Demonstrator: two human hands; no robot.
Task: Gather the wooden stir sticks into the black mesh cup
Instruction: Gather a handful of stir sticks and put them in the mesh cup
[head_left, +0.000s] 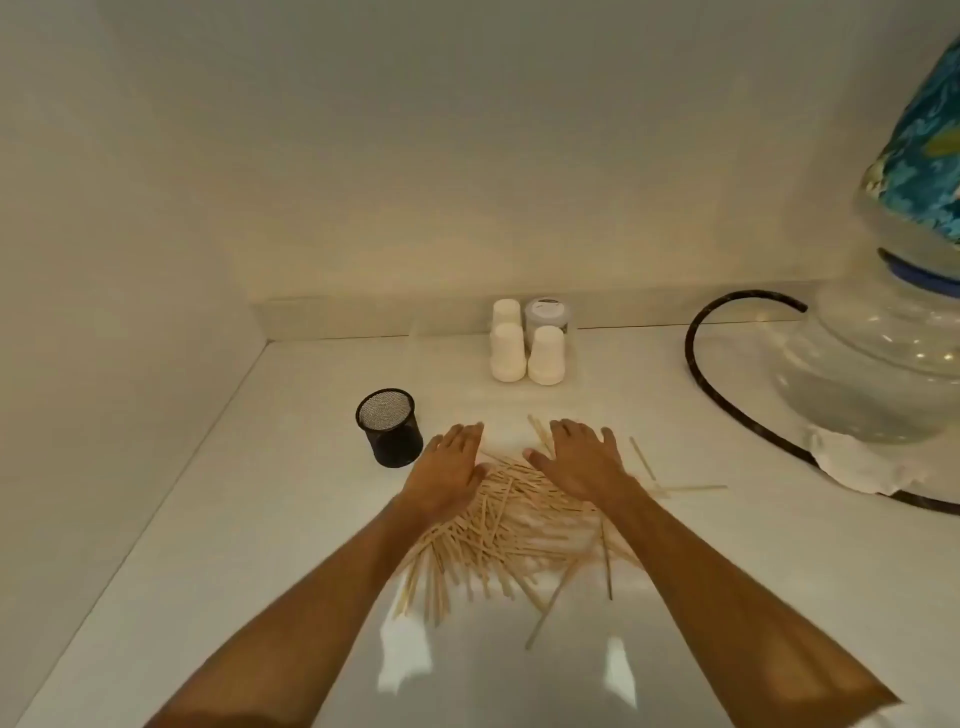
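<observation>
A loose pile of thin wooden stir sticks (511, 530) is spread across the white counter in the middle of the view, with a few strays (691, 488) off to the right. The black mesh cup (389, 428) stands upright and looks empty, just left of the pile's far end. My left hand (451, 467) lies flat, palm down, on the pile's far left edge, a short way right of the cup. My right hand (584, 460) lies flat with fingers spread on the far right part of the pile. Neither hand grips anything.
Several small white cups and a clear lidded jar (527, 345) stand against the back wall. A black hose (698, 374) curves from a large clear water jug (878, 374) at the right, which sits on a white cloth (862, 470). Walls close the left and back.
</observation>
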